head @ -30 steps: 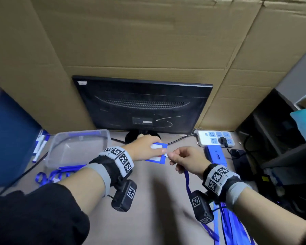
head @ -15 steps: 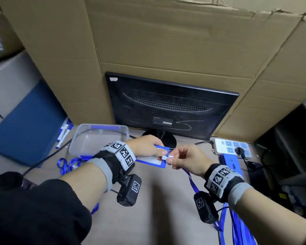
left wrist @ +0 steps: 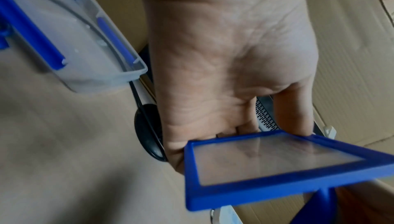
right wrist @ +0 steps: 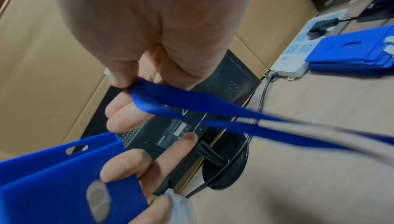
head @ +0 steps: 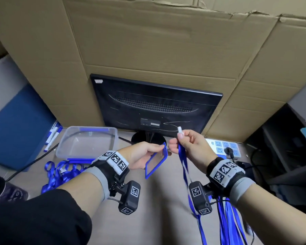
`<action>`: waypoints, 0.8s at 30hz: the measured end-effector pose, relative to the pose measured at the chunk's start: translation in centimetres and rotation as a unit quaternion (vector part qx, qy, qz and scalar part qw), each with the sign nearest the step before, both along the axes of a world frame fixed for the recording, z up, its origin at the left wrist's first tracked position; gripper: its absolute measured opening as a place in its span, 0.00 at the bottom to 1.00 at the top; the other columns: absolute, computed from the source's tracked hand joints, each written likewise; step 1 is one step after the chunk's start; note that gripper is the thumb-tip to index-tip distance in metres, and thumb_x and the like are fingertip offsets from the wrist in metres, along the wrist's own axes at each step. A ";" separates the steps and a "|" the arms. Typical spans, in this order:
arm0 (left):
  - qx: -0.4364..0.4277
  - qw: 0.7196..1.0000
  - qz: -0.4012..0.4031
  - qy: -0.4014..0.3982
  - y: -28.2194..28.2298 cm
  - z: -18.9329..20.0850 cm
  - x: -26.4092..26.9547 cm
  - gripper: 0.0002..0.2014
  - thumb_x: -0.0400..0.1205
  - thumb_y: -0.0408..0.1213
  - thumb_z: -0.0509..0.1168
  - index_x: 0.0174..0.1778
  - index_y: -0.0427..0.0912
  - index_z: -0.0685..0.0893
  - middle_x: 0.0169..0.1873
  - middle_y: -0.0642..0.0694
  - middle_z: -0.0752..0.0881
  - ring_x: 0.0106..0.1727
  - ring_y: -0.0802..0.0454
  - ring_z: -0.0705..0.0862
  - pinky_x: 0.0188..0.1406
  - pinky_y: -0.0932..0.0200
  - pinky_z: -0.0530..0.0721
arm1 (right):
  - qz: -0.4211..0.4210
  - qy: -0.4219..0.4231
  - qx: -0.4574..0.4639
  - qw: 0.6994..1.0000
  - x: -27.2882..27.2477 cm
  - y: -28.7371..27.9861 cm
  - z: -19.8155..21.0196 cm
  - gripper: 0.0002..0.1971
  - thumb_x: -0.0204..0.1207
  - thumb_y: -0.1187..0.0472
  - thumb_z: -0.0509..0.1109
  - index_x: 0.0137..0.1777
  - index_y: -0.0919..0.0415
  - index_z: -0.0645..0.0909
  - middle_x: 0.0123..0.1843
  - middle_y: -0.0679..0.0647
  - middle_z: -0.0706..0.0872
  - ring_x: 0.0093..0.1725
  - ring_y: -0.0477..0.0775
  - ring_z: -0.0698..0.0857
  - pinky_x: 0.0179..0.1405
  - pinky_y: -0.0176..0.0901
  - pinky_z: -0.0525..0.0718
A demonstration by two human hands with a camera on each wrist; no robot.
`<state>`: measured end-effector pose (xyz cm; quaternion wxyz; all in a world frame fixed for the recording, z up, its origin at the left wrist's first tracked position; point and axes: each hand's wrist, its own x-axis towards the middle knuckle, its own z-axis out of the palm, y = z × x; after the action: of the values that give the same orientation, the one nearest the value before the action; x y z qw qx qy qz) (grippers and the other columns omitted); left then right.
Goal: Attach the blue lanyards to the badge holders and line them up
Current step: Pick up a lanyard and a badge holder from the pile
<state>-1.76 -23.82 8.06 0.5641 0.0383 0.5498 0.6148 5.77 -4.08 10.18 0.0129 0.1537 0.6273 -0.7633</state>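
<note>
My left hand [head: 145, 154] grips a blue-framed badge holder [head: 155, 161] with a clear window [left wrist: 273, 157], tilted on edge above the desk; its back with the slot [right wrist: 76, 149] appears in the right wrist view. My right hand [head: 185, 142] pinches a blue lanyard [head: 184, 167] just below its white clip [head: 179, 129], a little right of and above the holder. The strap [right wrist: 192, 103] runs from thumb and finger and hangs down past my right wrist. Clip and holder are apart.
A clear plastic box [head: 88, 142] sits at left with tangled blue lanyards [head: 60, 172] in front. A black monitor [head: 155, 105] stands behind against cardboard. A power strip [head: 224, 147] and a stack of blue holders [right wrist: 351, 54] lie at right; more lanyards [head: 226, 223] hang lower right.
The hands have come apart: my right hand lifted the lanyard clip up and away from the holder. My left hand turned the holder onto its edge. The view tilted upward.
</note>
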 end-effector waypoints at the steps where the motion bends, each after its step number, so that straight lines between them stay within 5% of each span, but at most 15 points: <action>1: 0.012 1.000 -0.009 -0.011 0.6 0.1 0.3 0.21 0.90 0.45 0.57 0.76 0.40 0.79 0.72 0.43 0.84 0.47 0.55 0.85 0.50 0.56 0.80 | -0.018 0.005 -0.018 1.000 0.1 0.3 0.3 0.11 0.89 0.63 0.62 0.62 0.72 0.75 0.49 0.67 0.92 0.45 0.62 0.93 0.47 0.48 0.93; 4: 0.031 0.999 -0.021 -0.027 2.7 0.6 1.5 0.20 0.90 0.46 0.54 0.73 0.41 0.79 0.72 0.45 0.84 0.34 0.57 0.84 0.46 0.56 0.77 | -0.050 0.017 -0.064 0.997 0.4 1.3 1.1 0.13 0.90 0.60 0.60 0.64 0.71 0.73 0.51 0.65 0.92 0.46 0.61 0.93 0.40 0.47 0.93; 8: 0.066 0.996 -0.036 -0.050 5.3 0.3 2.6 0.12 0.89 0.48 0.57 0.54 0.44 0.78 0.63 0.47 0.87 0.36 0.47 0.79 0.43 0.53 0.75 | -0.045 0.012 -0.079 0.996 1.2 3.0 2.0 0.13 0.90 0.54 0.58 0.64 0.65 0.71 0.51 0.62 0.92 0.46 0.60 0.93 0.35 0.55 0.92; 12: 0.077 0.992 -0.080 -0.056 7.7 -0.4 3.8 0.17 0.87 0.51 0.56 0.37 0.44 0.75 0.70 0.44 0.85 0.42 0.41 0.80 0.40 0.53 0.72 | -0.082 0.044 -0.086 0.992 1.9 5.3 1.8 0.12 0.91 0.56 0.57 0.61 0.66 0.72 0.49 0.63 0.92 0.47 0.63 0.93 0.44 0.47 0.92; 15: 0.081 0.988 -0.115 -0.061 9.9 -0.8 4.9 0.17 0.87 0.51 0.58 0.37 0.44 0.78 0.74 0.41 0.82 0.45 0.39 0.82 0.41 0.52 0.70 | -0.111 0.062 -0.101 0.987 2.9 6.8 1.6 0.12 0.92 0.57 0.55 0.62 0.67 0.71 0.46 0.63 0.92 0.46 0.63 0.94 0.45 0.48 0.92; 19: 0.052 0.982 -0.164 -0.078 12.7 -1.1 6.2 0.18 0.88 0.52 0.56 0.49 0.42 0.84 0.75 0.40 0.80 0.46 0.41 0.84 0.39 0.54 0.70 | -0.155 0.056 -0.103 0.981 4.1 9.1 1.0 0.18 0.92 0.55 0.53 0.68 0.72 0.69 0.49 0.72 0.85 0.43 0.64 0.94 0.37 0.45 0.91; 24: 0.008 0.981 -0.177 -0.073 14.2 -2.3 7.0 0.21 0.86 0.53 0.58 0.33 0.47 0.85 0.52 0.36 0.84 0.41 0.44 0.82 0.39 0.54 0.71 | -0.213 0.040 -0.028 0.976 5.8 12.2 -1.1 0.04 0.92 0.61 0.56 0.61 0.60 0.66 0.36 0.57 0.82 0.25 0.51 0.80 0.24 0.41 0.79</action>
<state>5.29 -9.66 5.81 0.7025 0.0948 0.4864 0.5109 11.52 8.15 9.12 -0.1707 0.2531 0.5587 -0.7711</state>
